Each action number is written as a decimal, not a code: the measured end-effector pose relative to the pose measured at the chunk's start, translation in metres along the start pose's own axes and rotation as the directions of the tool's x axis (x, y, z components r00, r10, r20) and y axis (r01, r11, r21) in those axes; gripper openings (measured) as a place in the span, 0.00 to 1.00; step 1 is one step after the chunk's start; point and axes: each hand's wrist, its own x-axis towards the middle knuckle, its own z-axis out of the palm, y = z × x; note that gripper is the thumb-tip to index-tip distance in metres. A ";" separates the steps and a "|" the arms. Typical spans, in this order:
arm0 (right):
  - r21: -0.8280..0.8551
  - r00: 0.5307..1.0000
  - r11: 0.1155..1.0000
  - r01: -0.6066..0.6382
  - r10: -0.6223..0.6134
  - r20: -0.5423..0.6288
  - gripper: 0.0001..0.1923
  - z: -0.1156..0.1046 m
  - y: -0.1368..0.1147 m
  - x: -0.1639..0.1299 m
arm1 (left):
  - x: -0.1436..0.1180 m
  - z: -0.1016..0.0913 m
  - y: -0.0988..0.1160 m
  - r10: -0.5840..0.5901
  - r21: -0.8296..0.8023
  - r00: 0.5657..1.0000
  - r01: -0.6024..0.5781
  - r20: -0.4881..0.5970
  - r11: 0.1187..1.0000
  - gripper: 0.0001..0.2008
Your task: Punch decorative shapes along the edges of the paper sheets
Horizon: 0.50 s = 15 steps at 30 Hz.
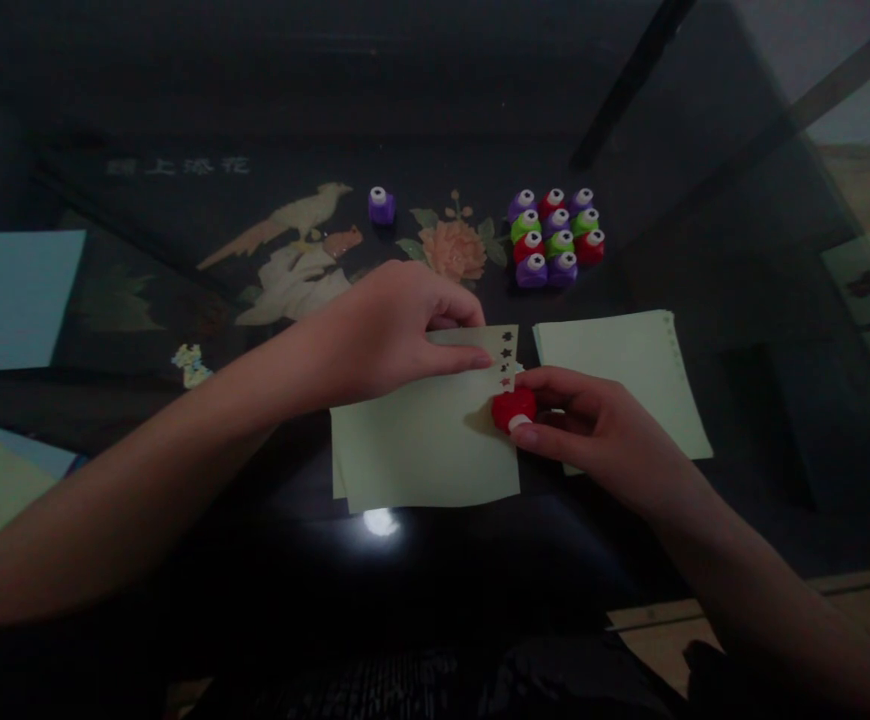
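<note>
My left hand (420,325) pinches the upper right part of a pale yellow-green sheet of paper (427,450), thumb on top. Down that sheet's right edge runs a short row of small punched shapes, one of them a star. In my right hand (585,420) is a red craft punch (513,409) with a white button, set on the sheet's right edge just below the punched shapes. The thumb rests at the white button. Another sheet lies partly under the first, showing at its left side.
Right of my hands lies a stack of pale green paper (615,370) with punched holes. Behind it stand several purple, red and green punches (555,240); a lone purple punch (382,207) stands left of them. Paper scraps (191,366) and blue paper (15,300) lie at left on the dark glossy table.
</note>
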 end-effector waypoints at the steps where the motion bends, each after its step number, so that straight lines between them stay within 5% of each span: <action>1: -0.009 1.000 1.000 0.000 0.000 -0.006 0.15 0.000 0.000 0.000 | 0.000 0.001 0.000 0.001 -0.003 1.000 -0.001 -0.002 1.000 0.13; 15: -0.042 1.000 0.999 0.003 -0.003 -0.017 0.17 -0.001 0.002 0.001 | 0.002 0.004 0.001 -0.017 -0.047 0.999 0.016 -0.031 0.999 0.12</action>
